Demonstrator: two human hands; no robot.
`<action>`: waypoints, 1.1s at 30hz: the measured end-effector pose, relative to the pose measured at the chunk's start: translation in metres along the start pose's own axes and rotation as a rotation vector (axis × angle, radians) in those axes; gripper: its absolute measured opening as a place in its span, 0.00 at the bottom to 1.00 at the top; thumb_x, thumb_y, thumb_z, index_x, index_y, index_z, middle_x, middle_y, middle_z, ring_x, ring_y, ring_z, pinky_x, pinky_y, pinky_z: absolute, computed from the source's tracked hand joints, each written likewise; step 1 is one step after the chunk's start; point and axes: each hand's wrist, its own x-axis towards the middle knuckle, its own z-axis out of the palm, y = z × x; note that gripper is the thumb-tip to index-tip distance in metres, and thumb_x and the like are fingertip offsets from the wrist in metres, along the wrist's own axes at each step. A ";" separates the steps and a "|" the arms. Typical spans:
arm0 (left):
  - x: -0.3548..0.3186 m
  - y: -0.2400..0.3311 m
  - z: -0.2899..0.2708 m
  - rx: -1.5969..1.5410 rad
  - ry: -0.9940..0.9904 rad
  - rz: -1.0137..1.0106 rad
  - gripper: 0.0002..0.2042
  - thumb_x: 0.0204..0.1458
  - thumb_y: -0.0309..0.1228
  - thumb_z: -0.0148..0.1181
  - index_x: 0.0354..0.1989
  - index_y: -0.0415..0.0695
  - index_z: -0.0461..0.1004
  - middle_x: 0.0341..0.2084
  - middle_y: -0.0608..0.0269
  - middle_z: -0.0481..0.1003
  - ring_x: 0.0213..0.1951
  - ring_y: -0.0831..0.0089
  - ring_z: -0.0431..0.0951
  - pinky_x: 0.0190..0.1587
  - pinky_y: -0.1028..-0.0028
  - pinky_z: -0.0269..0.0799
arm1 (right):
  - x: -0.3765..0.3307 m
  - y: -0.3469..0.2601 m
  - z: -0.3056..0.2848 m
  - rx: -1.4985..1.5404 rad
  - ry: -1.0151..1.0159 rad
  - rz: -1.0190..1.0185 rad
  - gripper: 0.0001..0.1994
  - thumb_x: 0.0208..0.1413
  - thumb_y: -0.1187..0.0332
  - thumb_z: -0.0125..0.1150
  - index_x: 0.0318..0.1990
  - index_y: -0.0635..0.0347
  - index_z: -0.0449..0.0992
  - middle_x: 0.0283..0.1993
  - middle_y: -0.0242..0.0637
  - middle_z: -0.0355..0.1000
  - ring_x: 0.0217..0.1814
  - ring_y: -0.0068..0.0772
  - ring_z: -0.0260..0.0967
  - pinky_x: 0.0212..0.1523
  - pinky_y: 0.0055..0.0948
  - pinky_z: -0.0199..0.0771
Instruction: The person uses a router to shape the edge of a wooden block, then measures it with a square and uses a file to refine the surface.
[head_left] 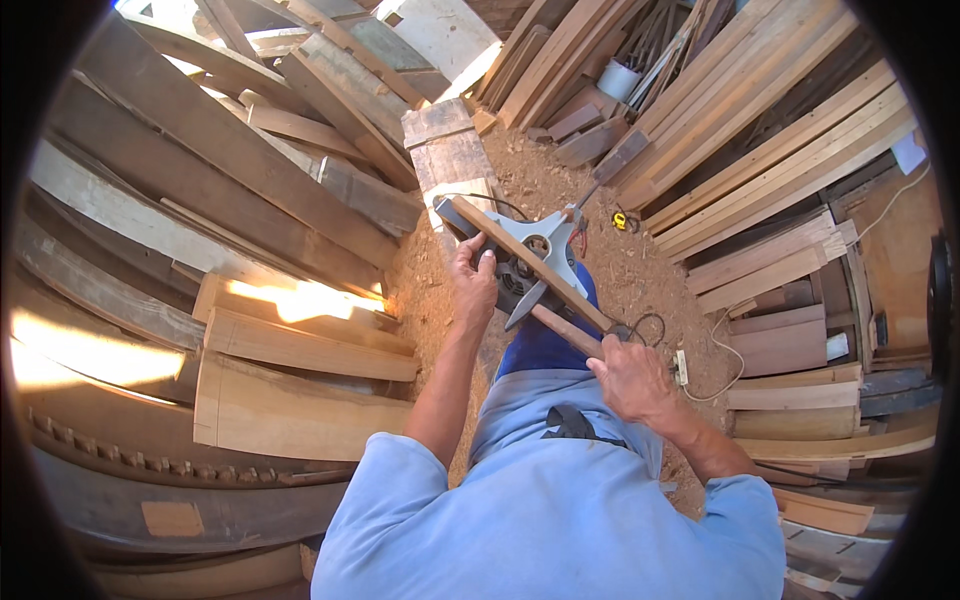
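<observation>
Right hand closed firmly on the hammer, fingers wrapped round the lower handle, and the strip is the line everything lies along! That wooden strip slants across the grey machine, its long axis running from far left down to near right, with the hammer on its near side, the person's side. The handle follows roughly the same slant, while the metal head is turned across it, just beside the strip's near edge. Whether the head touches anything, this angle won't tell. The left hand is in close too, up by the strip's far-left half, thumb and fingertips at its near edge; whether it grips the strip or the machine's dark part beneath, I cannot tell. So the strip lies just beyond the left hand, and of the two hands the left is plainly nearer the hammer's head, the right being out past it, near the strip's lower end. Beyond the strip's far end lies a worn plank; off to its right, a yellow tape measure sits on floor thick with shavings.
</observation>
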 end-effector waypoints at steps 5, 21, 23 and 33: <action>0.007 -0.004 0.001 0.075 -0.036 0.041 0.18 0.61 0.18 0.51 0.59 0.31 0.70 0.51 0.55 0.75 0.50 0.74 0.76 0.57 0.73 0.71 | -0.002 -0.002 0.009 0.031 0.003 -0.069 0.15 0.64 0.59 0.59 0.38 0.66 0.71 0.29 0.57 0.77 0.33 0.62 0.78 0.36 0.53 0.79; 0.003 0.003 0.002 0.054 0.010 0.019 0.14 0.61 0.18 0.52 0.54 0.32 0.73 0.46 0.59 0.77 0.47 0.74 0.76 0.54 0.74 0.71 | -0.002 -0.006 0.006 0.085 0.012 0.060 0.17 0.65 0.58 0.57 0.37 0.68 0.71 0.28 0.59 0.76 0.33 0.65 0.77 0.36 0.56 0.77; 0.000 0.011 0.008 0.128 0.014 0.010 0.14 0.61 0.18 0.52 0.54 0.32 0.73 0.46 0.58 0.77 0.47 0.74 0.76 0.54 0.74 0.71 | -0.004 -0.005 0.010 0.107 -0.006 0.067 0.17 0.65 0.58 0.57 0.38 0.68 0.71 0.28 0.59 0.76 0.33 0.65 0.77 0.36 0.56 0.77; 0.005 0.005 0.002 0.107 0.011 0.026 0.15 0.60 0.19 0.53 0.55 0.32 0.73 0.47 0.57 0.77 0.48 0.73 0.76 0.55 0.73 0.71 | -0.001 -0.010 0.011 0.105 -0.011 0.106 0.17 0.65 0.57 0.57 0.38 0.67 0.72 0.31 0.61 0.76 0.37 0.64 0.78 0.39 0.58 0.77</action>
